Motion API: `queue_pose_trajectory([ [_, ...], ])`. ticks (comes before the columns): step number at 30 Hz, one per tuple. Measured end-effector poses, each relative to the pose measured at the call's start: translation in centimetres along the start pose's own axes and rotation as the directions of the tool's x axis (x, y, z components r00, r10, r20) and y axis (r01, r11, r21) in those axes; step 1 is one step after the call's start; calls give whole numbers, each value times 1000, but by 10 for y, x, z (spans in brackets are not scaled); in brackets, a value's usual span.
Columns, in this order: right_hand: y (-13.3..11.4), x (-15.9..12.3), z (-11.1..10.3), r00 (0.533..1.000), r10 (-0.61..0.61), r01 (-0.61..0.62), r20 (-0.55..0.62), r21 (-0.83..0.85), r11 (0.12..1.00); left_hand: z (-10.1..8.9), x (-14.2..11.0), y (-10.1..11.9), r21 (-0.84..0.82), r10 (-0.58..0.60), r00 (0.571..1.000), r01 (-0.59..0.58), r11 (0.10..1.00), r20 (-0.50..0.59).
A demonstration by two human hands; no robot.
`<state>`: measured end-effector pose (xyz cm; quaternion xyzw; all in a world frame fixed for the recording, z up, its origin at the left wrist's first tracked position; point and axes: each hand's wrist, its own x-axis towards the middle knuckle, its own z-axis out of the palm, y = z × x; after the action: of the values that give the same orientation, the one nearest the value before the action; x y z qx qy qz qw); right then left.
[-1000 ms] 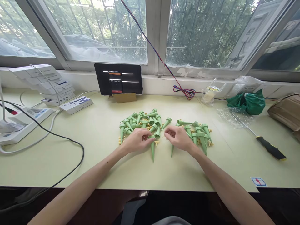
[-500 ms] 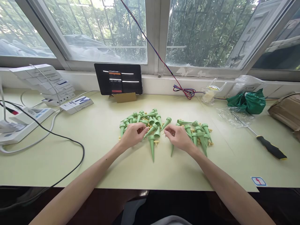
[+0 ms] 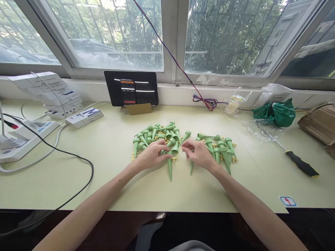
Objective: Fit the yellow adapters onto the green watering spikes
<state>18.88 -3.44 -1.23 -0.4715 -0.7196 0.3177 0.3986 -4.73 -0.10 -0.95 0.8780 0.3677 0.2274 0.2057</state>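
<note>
Two heaps of green cone-shaped spikes with small yellow parts lie on the pale green table: a left heap (image 3: pixel 157 133) and a right heap (image 3: pixel 222 148). My left hand (image 3: pixel 151 156) rests at the near edge of the left heap, fingers curled on the cap of a single green spike (image 3: pixel 170 169) that points toward me. My right hand (image 3: pixel 199 154) sits between the heaps with thumb and fingers pinched together; what they pinch is too small to name. Another spike (image 3: pixel 192 168) pokes out from under that hand.
A tablet (image 3: pixel 131 88) showing a timer leans on the sill behind the heaps. To the left are stacked boxes (image 3: pixel 49 89), a power strip (image 3: pixel 18 137) and a black cable (image 3: pixel 81 181). To the right are a screwdriver (image 3: pixel 301 164), a green bag (image 3: pixel 276 113) and plastic wrap (image 3: pixel 261 127).
My left hand went up into the left heap, then came back down to the lone spike's cap. The right hand edged slightly left and kept its pinch.
</note>
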Motion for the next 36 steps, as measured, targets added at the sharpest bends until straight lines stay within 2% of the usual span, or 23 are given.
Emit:
queue_pose_trajectory([
  [6, 2, 0, 0, 1000, 13, -14, 23, 84, 996, 2, 1, -2, -72, -15, 998, 11, 997, -60],
  [10, -2, 0, -2, 998, 42, -48, 45, 143, 989, 1, 2, 0, -104, -39, 997, 32, 994, -63],
  [15, -4, 0, -3, 992, 61, -80, 115, 166, 983, 2, 2, 0, -135, -60, 995, 49, 990, -82],
  [20, -2, 0, -2, 989, 58, -82, 134, 183, 980, 3, 3, -1, -173, -79, 992, 62, 983, -96],
  [26, -2, 0, -1, 986, 69, -99, 154, 199, 975, 2, 3, 4, -228, -99, 992, 78, 971, -80],
  [32, 0, 0, 3, 983, 78, -115, 169, 225, 968, 3, 1, 6, -390, -172, 985, 167, 905, 24],
  [36, 2, 0, 4, 985, 73, -109, 158, 237, 965, 4, 1, 5, -438, -158, 987, 155, 885, 30],
])
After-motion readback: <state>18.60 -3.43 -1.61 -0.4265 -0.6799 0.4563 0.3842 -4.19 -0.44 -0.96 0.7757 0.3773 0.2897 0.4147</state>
